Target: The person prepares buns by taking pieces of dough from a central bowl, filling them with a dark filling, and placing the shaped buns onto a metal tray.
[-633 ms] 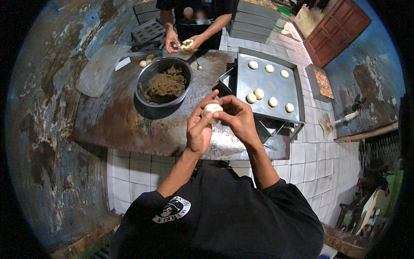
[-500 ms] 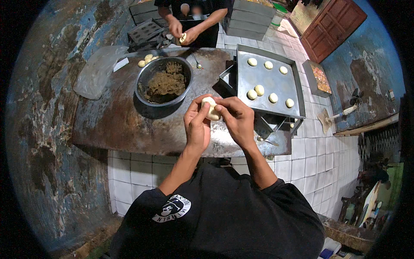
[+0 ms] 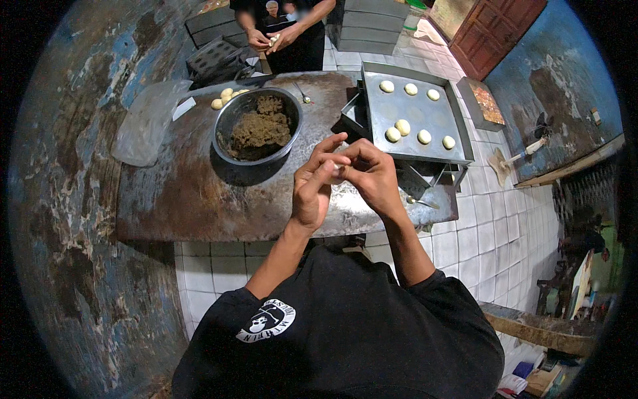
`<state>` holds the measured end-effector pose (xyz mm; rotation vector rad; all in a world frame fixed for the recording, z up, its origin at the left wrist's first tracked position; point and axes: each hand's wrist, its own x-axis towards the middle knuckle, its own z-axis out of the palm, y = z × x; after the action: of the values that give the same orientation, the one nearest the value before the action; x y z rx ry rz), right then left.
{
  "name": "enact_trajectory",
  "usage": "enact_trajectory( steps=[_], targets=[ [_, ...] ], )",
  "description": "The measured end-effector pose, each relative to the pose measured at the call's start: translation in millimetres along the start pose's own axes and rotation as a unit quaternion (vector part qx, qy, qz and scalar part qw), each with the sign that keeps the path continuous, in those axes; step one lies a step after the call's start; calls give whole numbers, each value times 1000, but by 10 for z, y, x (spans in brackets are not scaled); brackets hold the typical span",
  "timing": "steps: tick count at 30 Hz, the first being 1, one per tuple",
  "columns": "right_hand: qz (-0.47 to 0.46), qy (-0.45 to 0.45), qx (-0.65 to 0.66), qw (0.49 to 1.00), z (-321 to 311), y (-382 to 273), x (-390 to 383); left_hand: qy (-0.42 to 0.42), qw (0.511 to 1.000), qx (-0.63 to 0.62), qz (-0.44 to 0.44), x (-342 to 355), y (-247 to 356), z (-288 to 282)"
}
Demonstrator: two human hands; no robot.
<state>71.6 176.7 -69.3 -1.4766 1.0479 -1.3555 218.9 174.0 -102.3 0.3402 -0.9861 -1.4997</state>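
Item: rounded piece of pale cream dough [image 3: 337, 169], held between both hands above the near part of the worn brown-and-grey metal table [image 3: 199, 206]. Only a sliver shows; half a second ago its broad face was in plain view.

Left hand [image 3: 311, 196]: thumb and fingers clamped on the dough, forefinger raised; the fingers now screen most of the piece.

Right hand [image 3: 376, 185]: thumb and bent forefinger together, pinching the dough's right side, as earlier.

Round grey metal bowl [image 3: 296, 136]: holds coarse brown filling [image 3: 262, 130]; beyond and left of the hands.

Square grey metal tray [image 3: 405, 112]: right of the hands; seven pale dough balls [image 3: 424, 137], three in the far row, four nearer, in the same arrangement as before.

Metal spoon [image 3: 425, 203]: on the table's right end, near the tray.

Co-worker's hands [image 3: 284, 37]: across the table, closed together around another pale dough piece [image 3: 274, 40], which shows less than earlier.
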Motion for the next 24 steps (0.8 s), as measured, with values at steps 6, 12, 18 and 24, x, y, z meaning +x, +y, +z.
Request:
enact_trajectory(
  steps=[6,12,18,24],
  targets=[
    [-64,40,-244,967,103,-50,-107,208,960,-103,-158,-60,-176,-125],
    [-109,71,-374,918,-58,167,-212,186,967,-94,-147,-19,-276,44],
    [92,81,52,991,-448,49,35,78,996,18,-46,179,-442,344],
    [-8,137,-140,981,-815,198,86,163,985,44,-17,514,-995,690]
  ],
)
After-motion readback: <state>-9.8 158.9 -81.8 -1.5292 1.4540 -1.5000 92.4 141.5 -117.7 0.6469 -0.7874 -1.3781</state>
